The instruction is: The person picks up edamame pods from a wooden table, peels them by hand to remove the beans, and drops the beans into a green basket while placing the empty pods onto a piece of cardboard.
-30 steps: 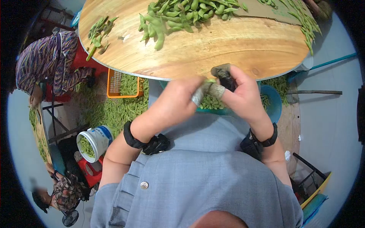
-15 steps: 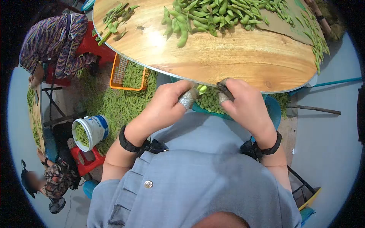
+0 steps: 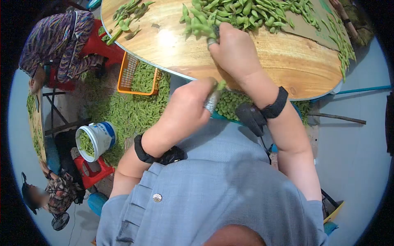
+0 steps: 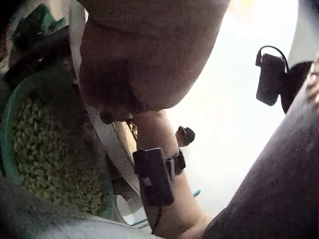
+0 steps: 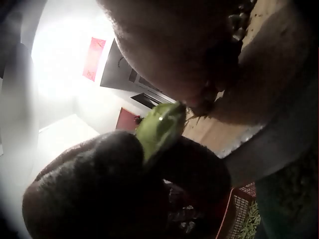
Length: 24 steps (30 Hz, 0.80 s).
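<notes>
In the head view my left hand (image 3: 186,102) stays low at the table's front edge, its thumb wrapped in silver tape. It pinches a green soybean pod (image 5: 160,127), seen closer in the right wrist view. My right hand (image 3: 238,51) reaches over the table with fingers curled at the near left of the pod pile (image 3: 242,12). Its taped thumb and dark fingertips pinch a pod (image 3: 202,28) there, partly hidden. Below the hands a green basin (image 4: 7,144) holds shelled beans (image 4: 45,149).
The wooden table (image 3: 271,61) bears a cardboard sheet (image 3: 314,30) and a small heap of pods (image 3: 127,16). On the floor are an orange basket (image 3: 122,80), spread pods (image 3: 131,110), a white bucket (image 3: 96,141) and a red stool (image 3: 96,174). Two people sit at the left.
My right hand has left the spot beside the left hand and moved forward and left to the pod pile, where a pod has shifted. The left hand still holds a pod near the table edge.
</notes>
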Tool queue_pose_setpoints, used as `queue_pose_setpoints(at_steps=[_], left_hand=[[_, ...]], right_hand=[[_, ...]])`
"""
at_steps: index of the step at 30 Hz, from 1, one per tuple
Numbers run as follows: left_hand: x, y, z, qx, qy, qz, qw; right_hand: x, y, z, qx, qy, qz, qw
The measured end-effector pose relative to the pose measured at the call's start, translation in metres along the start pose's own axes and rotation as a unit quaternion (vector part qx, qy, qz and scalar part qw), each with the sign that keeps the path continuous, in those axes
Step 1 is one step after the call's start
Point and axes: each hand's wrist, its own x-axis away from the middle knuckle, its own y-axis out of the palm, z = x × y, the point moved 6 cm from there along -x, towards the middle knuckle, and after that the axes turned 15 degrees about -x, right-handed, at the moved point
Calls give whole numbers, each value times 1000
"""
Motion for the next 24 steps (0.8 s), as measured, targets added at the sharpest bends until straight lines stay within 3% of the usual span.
queue_pose_setpoints(at_steps=[1, 7, 11, 13, 15, 18, 19, 22, 24], left_hand=[[-4, 1, 4, 47, -6, -46, 998], [-14, 11, 12, -18, 17, -22, 999], [-15, 13, 19, -29, 14, -52, 998], [-15, 9, 21, -45, 5, -13, 999], [-15, 10, 19, -13, -23, -6, 1000], [-14, 13, 12, 69, -81, -6, 994], [-13, 17, 8, 118, -113, -14, 987], [-9, 23, 10, 112, -87, -65, 988], [-6, 16, 12, 90, -80, -70, 990]], right_hand=[[3, -5, 2, 2, 2, -3, 1000], [24, -42, 14, 31, 38, -48, 998], [35, -54, 13, 19, -12, -11, 1000], [41, -62, 6, 4, -21, -8, 1000], [57, -67, 2, -161, 91, -55, 981], [88, -70, -10, -264, 128, -40, 955], [97, -68, -10, -237, 74, -39, 968], [105, -68, 10, -144, 73, -38, 986], [106, -76, 14, -165, 79, -27, 983]])
